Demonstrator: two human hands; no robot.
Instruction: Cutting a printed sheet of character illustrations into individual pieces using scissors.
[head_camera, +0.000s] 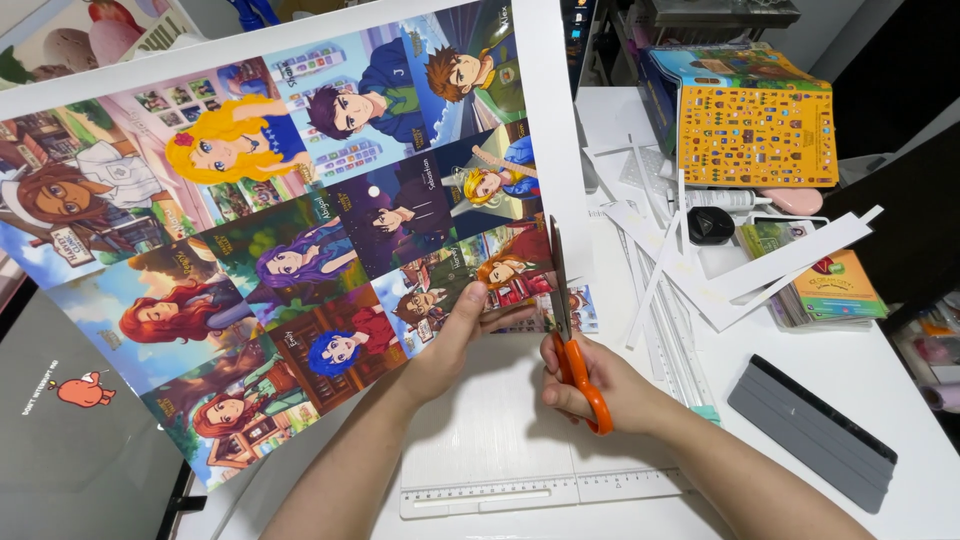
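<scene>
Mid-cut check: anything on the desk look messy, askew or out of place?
Yes: loose white paper strips lie crisscrossed in a heap on the white table, right of the scissors, partly covering the card stack. The printed sheet lies at an angle, overhanging the table's left side.

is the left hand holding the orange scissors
No, the right hand grips the orange-handled scissors; the left hand holds the large printed sheet.
</scene>
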